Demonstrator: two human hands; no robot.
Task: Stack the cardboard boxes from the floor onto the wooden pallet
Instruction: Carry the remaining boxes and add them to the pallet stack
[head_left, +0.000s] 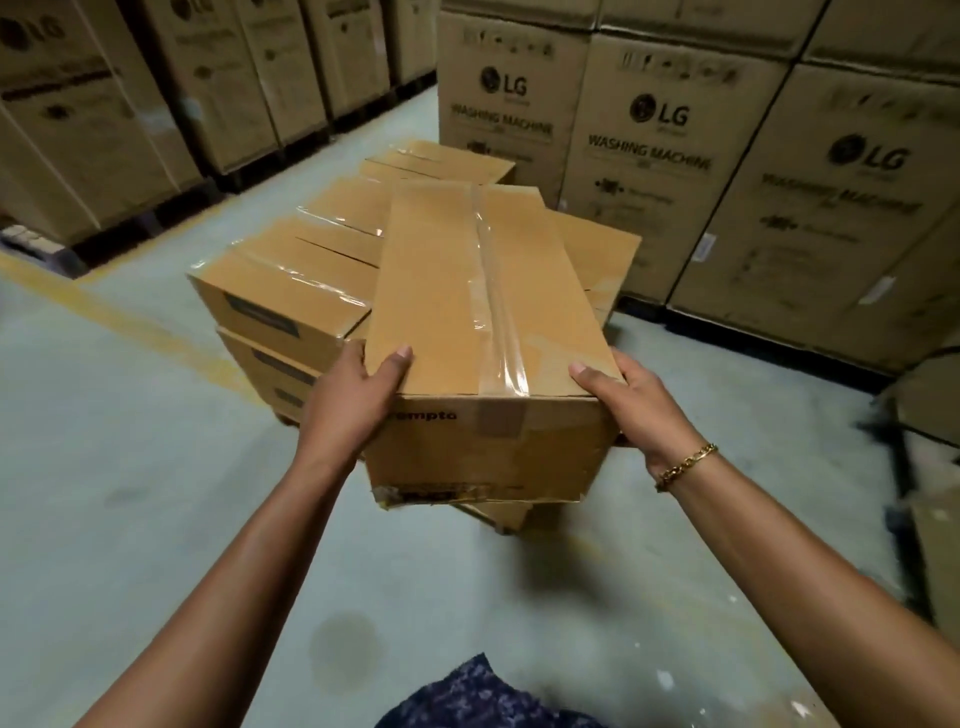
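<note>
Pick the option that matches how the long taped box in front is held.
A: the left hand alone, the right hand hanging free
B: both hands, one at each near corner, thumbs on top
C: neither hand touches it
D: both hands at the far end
B: the left hand and the right hand each grip a near corner of the taped box, thumbs lying on its top face.

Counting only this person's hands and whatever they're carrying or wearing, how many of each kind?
Hands: 2, left hand and right hand
Box carried: 1
Bracelet: 1
Total: 4
</note>
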